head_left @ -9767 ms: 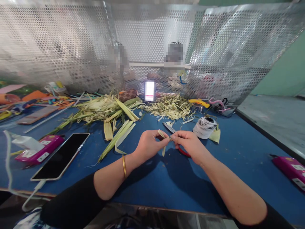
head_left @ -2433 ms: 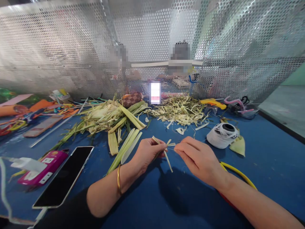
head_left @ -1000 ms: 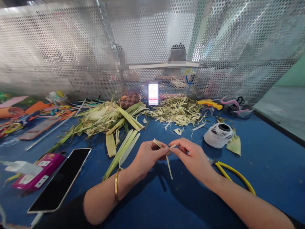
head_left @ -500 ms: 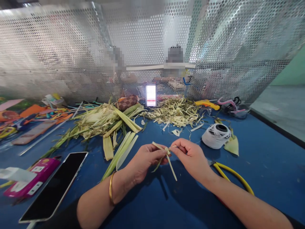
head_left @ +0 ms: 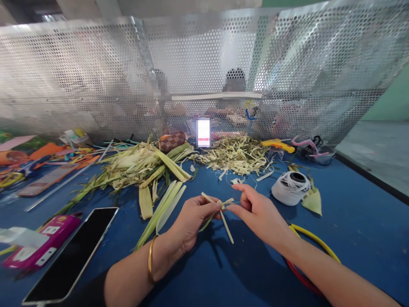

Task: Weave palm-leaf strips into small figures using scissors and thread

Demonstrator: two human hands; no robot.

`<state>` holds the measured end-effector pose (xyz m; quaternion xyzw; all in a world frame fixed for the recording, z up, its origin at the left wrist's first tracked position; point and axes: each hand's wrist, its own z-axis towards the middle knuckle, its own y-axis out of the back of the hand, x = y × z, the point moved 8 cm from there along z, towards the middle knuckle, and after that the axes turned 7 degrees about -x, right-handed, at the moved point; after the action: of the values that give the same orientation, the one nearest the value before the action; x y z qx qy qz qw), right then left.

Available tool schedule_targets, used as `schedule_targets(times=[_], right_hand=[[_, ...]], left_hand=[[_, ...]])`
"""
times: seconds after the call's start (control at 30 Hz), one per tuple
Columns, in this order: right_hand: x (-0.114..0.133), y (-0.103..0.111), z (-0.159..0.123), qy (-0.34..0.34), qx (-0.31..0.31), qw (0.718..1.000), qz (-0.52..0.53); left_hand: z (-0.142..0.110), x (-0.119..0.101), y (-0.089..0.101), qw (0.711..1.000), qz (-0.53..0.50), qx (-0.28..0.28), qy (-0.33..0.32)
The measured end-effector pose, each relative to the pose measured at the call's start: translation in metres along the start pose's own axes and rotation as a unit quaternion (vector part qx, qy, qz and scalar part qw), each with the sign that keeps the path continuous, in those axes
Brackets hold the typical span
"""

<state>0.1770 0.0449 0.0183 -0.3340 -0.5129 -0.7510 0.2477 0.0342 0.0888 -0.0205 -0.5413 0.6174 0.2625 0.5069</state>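
Observation:
My left hand (head_left: 193, 215), with a gold bangle at the wrist, pinches a small crossed bundle of pale corn husk strips (head_left: 227, 228) between thumb and fingers. One strip hangs down and others stick out to the sides. Just right of the bundle is my right hand (head_left: 263, 213), its thumb and index finger spread apart and the other fingers curled. Its thumb tip is close to the strips; whether it touches them I cannot tell. A thin white thread seems to run between the bundle and the right hand. Beyond that hand stands a spool of white thread (head_left: 289, 194).
Husk leaves (head_left: 136, 164) are heaped at left, shredded strips (head_left: 239, 155) at the back. Yellow-and-red-handled pliers (head_left: 316, 241) lie partly under my right forearm. A black-screened phone (head_left: 73, 256) and magenta device (head_left: 44, 243) are at left. A perforated metal screen (head_left: 201, 55) borders the back.
My right thumb and index finger have parted and let go of the strip end they pinched. The left hand still pinches the bundle. The view has tilted slightly upward.

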Motion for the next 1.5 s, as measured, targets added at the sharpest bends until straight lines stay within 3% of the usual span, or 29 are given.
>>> schedule_targets(times=[0.17,0.4,0.53,0.63,0.73,0.8,0.9,1.0,1.1,1.17,1.27,1.4,1.5], right_hand=[[0.008,0.006,0.0,0.061,0.068,0.991,-0.102],[0.041,0.001,-0.014,0.217,0.112,0.968,-0.063],[0.042,-0.005,-0.013,0.232,0.112,0.966,-0.031],[0.031,-0.003,-0.003,0.157,0.084,0.982,0.059],[0.011,-0.008,0.003,0.019,0.079,0.983,0.162],[-0.003,-0.019,0.001,-0.091,0.087,0.96,0.248],[-0.019,-0.038,-0.008,-0.223,0.093,0.903,0.355],[-0.024,-0.053,-0.017,-0.278,0.115,0.865,0.403],[-0.021,-0.06,-0.023,-0.292,0.131,0.848,0.423],[-0.019,-0.061,-0.026,-0.289,0.131,0.853,0.414],[-0.013,-0.051,-0.023,-0.227,0.102,0.903,0.35],[0.004,-0.03,-0.018,-0.076,0.05,0.978,0.19],[0.022,-0.02,-0.021,0.054,0.031,0.994,0.092]], left_hand=[[-0.001,-0.006,0.0,0.999,0.028,0.001,-0.023],[-0.001,-0.008,-0.003,0.995,0.086,0.005,-0.046],[-0.006,-0.003,-0.01,0.992,0.119,0.041,-0.019],[-0.012,0.002,-0.019,0.987,0.126,0.097,0.009],[-0.018,0.001,-0.025,0.983,0.115,0.144,0.007],[-0.019,-0.004,-0.026,0.983,0.108,0.15,-0.013],[-0.018,-0.013,-0.022,0.986,0.098,0.12,-0.057],[-0.016,-0.023,-0.017,0.985,0.106,0.078,-0.114],[-0.017,-0.034,-0.011,0.967,0.168,0.028,-0.191],[-0.019,-0.041,-0.007,0.945,0.224,-0.012,-0.239],[-0.019,-0.047,-0.004,0.927,0.264,-0.046,-0.261],[-0.013,-0.042,-0.001,0.952,0.227,-0.035,-0.203],[-0.01,-0.042,0.0,0.955,0.223,-0.033,-0.192]])
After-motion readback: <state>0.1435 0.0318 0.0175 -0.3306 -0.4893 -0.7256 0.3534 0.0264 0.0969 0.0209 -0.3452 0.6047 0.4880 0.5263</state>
